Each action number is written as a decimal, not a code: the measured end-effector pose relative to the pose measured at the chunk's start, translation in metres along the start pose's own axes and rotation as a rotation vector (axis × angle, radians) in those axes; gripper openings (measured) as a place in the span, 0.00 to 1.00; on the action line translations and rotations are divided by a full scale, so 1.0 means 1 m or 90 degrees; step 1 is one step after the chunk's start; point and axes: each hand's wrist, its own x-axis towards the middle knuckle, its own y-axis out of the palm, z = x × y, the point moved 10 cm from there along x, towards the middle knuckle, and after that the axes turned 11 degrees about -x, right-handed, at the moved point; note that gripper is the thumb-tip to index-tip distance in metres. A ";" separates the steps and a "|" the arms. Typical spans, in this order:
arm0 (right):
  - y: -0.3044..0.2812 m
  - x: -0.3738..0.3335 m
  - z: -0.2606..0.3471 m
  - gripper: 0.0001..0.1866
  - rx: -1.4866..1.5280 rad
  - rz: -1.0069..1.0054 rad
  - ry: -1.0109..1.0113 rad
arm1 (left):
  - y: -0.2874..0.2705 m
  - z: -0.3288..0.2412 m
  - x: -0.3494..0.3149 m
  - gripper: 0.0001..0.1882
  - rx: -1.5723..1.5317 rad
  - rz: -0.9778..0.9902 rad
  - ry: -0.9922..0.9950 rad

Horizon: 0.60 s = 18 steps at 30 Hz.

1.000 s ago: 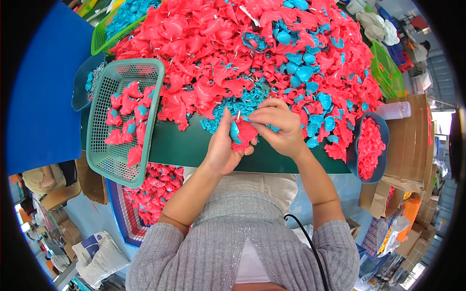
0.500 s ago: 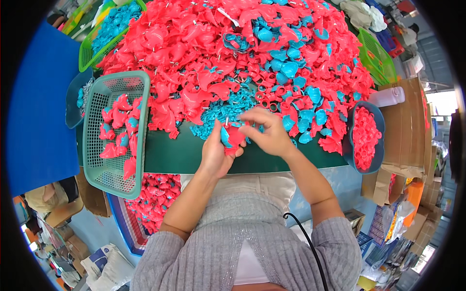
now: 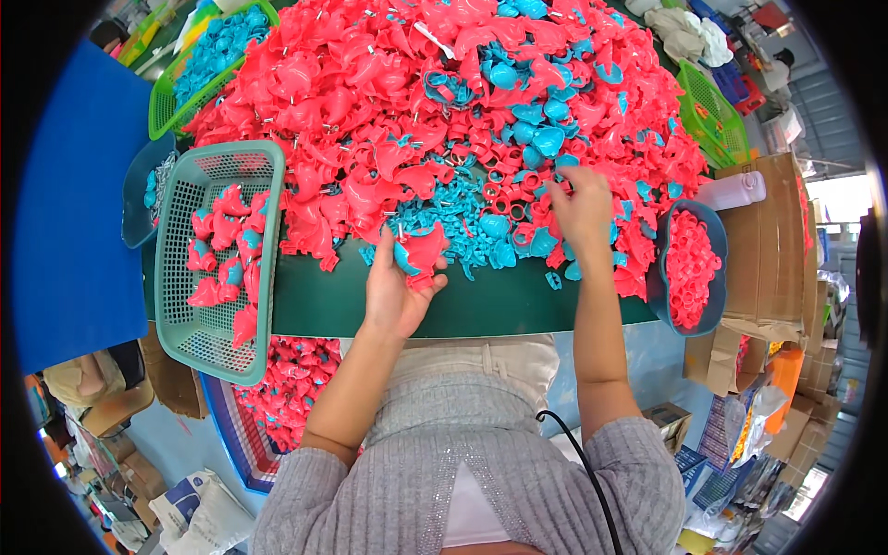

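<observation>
My left hand [image 3: 396,298] is closed round a pinkish-red moulded plastic part [image 3: 425,248] with a blue plastic piece [image 3: 403,259] fitted at its left side. It holds this just above the table's front strip. Farther right, my right hand [image 3: 585,215] is over the heap with its fingers bent together beside a blue cup-shaped shell [image 3: 567,161]. What its fingertips grip, if anything, is hidden. Between the hands lies a mound of small blue plastic pieces [image 3: 462,217], with red rings [image 3: 495,185] behind it.
A large heap of red parts [image 3: 342,111] covers the green table [image 3: 324,301]. At left stands a green basket [image 3: 268,310] with red-and-blue parts. A dark blue tub [image 3: 659,294] of small red pieces is at right, near a white bottle [image 3: 733,191] and a cardboard box [image 3: 768,250].
My right hand has left the part held in my left hand and moved right and away from me, over the heap. My left hand has shifted slightly left, still holding the part.
</observation>
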 end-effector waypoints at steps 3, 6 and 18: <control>-0.020 -0.001 -0.036 0.14 -0.016 0.047 0.069 | -0.004 -0.009 0.002 0.26 0.000 -0.003 0.009; -0.048 0.001 -0.054 0.14 -0.153 -0.066 0.059 | -0.005 -0.001 0.003 0.26 -0.002 -0.013 0.004; 0.008 0.033 -0.137 0.21 0.058 0.246 0.126 | 0.005 0.004 0.001 0.27 0.000 -0.015 0.000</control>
